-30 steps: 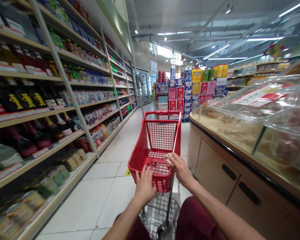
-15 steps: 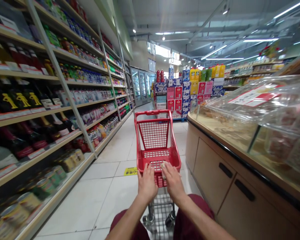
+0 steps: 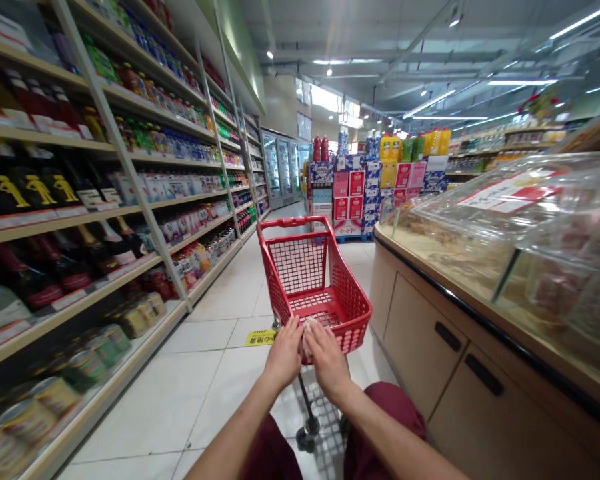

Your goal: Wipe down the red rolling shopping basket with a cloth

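Observation:
A red plastic shopping cart (image 3: 314,267) stands in front of my knees, turned at an angle, its handle at the far end. My left hand (image 3: 285,353) grips the near left corner of its basket rim, fingers curled over the edge. Close beside it, my right hand (image 3: 326,360) presses a crumpled whitish cloth (image 3: 309,337) against the same rim. Part of the cloth is hidden under the right fingers. The inside of the basket shows bare red mesh.
Shelves of bottles and cans (image 3: 100,213) line the left. A wooden display counter (image 3: 445,320) with clear plastic covers runs along the right. Ahead stand stacked drink cartons (image 3: 347,200) and glass-door fridges (image 3: 280,167). A yellow floor sticker (image 3: 260,338) lies on the tiles.
The cart has swivelled, its near end swinging right and its handle end left. Both hands have shifted slightly left and closer together, now at the basket's left corner.

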Motion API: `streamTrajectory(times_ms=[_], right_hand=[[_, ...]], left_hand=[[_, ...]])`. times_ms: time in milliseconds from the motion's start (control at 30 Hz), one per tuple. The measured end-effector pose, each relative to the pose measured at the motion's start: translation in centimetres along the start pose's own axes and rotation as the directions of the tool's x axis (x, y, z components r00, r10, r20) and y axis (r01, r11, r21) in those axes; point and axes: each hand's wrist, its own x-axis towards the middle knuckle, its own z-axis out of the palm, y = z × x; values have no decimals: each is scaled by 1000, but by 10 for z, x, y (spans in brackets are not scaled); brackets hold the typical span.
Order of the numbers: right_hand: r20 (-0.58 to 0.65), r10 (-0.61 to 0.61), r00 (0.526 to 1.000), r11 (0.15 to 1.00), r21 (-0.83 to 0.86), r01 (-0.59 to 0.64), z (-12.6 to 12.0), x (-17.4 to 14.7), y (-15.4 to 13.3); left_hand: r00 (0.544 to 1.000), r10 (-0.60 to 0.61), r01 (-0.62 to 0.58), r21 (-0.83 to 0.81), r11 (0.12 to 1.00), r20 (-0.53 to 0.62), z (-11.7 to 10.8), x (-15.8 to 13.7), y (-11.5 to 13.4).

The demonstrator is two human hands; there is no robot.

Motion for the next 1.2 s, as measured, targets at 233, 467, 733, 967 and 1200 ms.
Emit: streamTrajectory(times_ms=[233, 467, 733, 967, 1200], right_hand=[[-42, -96, 995, 993, 65, 99, -15, -15, 31], [-109, -88, 990, 993, 69, 96, 4, -44, 27], [-107, -3, 994, 988, 152, 19, -13, -46, 16], [-39, -135, 990, 990, 39, 136, 0, -51, 11], [-78, 135, 988, 988, -68, -141, -27, -38, 48]], left_hand=[[1000, -17, 17, 7, 1000, 8, -5, -3, -5], [999, -38, 37, 19, 999, 14, -5, -1, -6], [999, -45, 45, 2, 999, 6, -6, -1, -6], [996, -74, 74, 1, 997, 41, -9, -1, -5], [994, -112, 110, 69, 992, 21, -14, -5, -1]])
